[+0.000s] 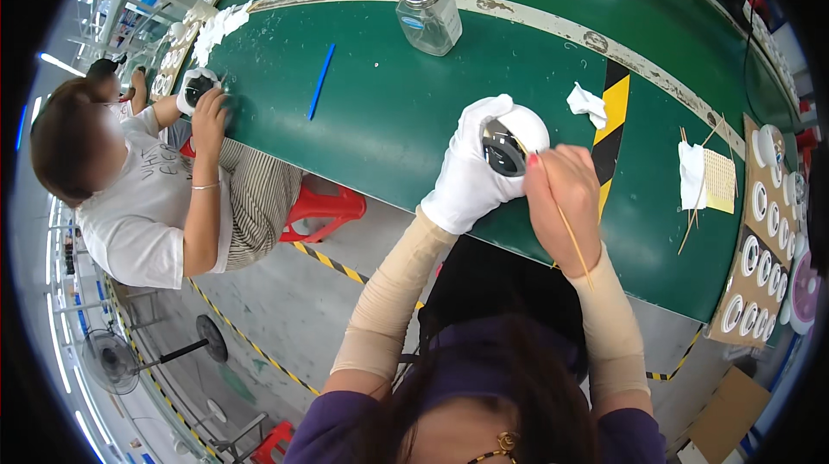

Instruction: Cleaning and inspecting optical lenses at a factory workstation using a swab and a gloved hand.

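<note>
My left hand (469, 172), in a white glove, is closed around a round white part with a glossy black face (501, 153). The part is held up over the near edge of the green table, its black face turned towards me. Bare and pinched, my right hand (566, 205) grips a thin wooden stick (573, 241). The stick's upper end reaches the black face beside its white rim; whether it touches I cannot tell. Its lower end sticks out below my right hand, over the wrist.
On the green table (389, 119) stand a glass pump bottle (429, 19), a crumpled white cloth (587, 106) and a blue stick (322, 82). To the right lie a white cloth (692, 175), thin sticks and a cardboard tray (734, 278) of white rings. A co-worker (155, 179) sits at left.
</note>
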### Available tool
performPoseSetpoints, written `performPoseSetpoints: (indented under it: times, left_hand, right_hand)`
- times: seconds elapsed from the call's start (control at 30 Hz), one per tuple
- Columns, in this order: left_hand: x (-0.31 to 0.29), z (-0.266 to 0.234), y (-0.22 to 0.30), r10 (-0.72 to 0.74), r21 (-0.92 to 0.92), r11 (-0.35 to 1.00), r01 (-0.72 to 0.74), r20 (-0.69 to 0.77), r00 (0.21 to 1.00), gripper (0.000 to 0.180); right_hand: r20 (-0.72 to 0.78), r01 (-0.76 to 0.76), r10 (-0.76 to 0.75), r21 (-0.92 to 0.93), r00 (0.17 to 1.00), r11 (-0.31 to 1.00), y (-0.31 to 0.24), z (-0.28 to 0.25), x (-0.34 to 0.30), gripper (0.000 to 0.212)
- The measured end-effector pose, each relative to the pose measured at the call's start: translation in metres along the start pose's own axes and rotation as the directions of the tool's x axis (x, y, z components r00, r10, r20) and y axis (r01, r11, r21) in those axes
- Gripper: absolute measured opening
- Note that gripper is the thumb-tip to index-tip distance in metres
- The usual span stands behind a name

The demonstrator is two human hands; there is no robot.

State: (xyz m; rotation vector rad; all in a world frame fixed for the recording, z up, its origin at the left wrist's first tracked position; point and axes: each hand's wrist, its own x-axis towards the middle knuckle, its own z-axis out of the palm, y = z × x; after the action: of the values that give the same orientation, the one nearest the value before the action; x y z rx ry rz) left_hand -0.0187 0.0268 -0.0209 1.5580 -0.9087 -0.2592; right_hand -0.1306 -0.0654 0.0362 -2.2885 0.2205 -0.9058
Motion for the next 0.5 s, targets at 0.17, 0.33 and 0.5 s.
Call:
performPoseSetpoints:
  times: [0.17,0.33,0.5]
  left_hand:
    - [0.002,0.0,-0.005,0.131,0.059,0.99,-0.131,-0.006,0.991,0.086]
    - [0.001,-0.004,0.0,0.143,0.056,0.988,-0.143,0.009,0.99,0.086]
    - [-0.002,-0.004,0.009,-0.085,0.016,0.996,0.085,0.019,0.996,0.087]
  right_hand:
    - [0.02,-0.005,0.006,-0.044,1.0,0.999,-0.004,-0.003,-0.006,0.026]
    - [0.056,0.004,0.003,-0.122,0.998,0.993,-0.011,-0.003,0.005,0.023]
    - [0.103,0.012,0.008,-0.187,0.995,0.982,-0.02,-0.007,0.006,0.024]
